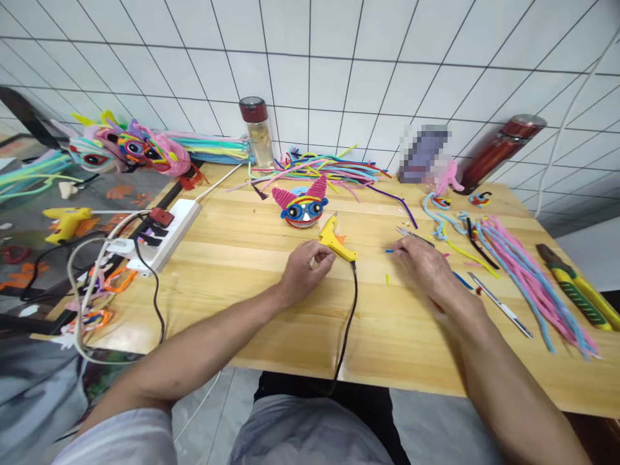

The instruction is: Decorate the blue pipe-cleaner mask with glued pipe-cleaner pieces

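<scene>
My left hand (310, 268) rests on the table with its fingers curled into a pinch beside a yellow hot glue gun (334, 239); whatever is in the pinch, if anything, is too small to make out. The glue gun lies with its nozzle pointing away and its black cord running towards me. My right hand (419, 265) has its fingertips closed down at the tabletop, where a short blue pipe cleaner piece (389, 250) sticks out from them. Small snips (414, 236) lie just beyond those fingers. Behind the glue gun sits a pipe-cleaner face (303, 206) with pink ears and blue-ringed eyes.
Loose pipe cleaners (329, 169) lie along the wall near a glass bottle (259, 132). To the left are a power strip (169, 236) and another glue gun (68, 223). Pink and blue pipe cleaners (533, 284), a utility knife (501, 303), pliers (576, 284) and a red flask (504, 152) occupy the right.
</scene>
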Motion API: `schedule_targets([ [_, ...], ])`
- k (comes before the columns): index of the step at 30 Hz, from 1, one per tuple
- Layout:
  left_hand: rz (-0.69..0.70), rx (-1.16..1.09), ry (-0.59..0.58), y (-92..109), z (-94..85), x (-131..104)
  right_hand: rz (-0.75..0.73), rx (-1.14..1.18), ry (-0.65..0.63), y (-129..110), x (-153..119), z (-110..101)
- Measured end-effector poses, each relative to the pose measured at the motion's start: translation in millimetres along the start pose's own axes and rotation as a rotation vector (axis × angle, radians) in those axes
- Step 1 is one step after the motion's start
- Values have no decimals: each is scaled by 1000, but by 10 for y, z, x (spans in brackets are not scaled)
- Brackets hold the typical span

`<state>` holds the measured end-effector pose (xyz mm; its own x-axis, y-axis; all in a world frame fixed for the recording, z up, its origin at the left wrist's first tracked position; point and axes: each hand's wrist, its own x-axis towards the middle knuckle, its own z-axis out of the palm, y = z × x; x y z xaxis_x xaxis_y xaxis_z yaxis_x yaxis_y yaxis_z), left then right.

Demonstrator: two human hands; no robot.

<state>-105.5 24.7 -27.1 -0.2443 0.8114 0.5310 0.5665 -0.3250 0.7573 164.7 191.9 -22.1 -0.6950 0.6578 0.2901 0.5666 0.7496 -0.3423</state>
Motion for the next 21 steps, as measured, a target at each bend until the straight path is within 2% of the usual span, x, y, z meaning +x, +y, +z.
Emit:
schedule_targets([
  [5,-75,-12,-19,1,-32,-6,83,59,237,-101,11,-323],
  [9,-148,14,-14,14,-47,-1,142,109,218,-83,-31,-716],
  [11,-170,29,-20,25,-49,-2,212,88,236,12,-74,-902],
  [15,-203,70,-50,31,-52,-20,413,38,359,331,-186,-1163],
  [18,-237,80,-58,17,-61,-29,573,15,422,590,-320,-1242],
  [21,-274,71,-66,-1,-70,-36,717,-19,369,794,-495,-1254],
])
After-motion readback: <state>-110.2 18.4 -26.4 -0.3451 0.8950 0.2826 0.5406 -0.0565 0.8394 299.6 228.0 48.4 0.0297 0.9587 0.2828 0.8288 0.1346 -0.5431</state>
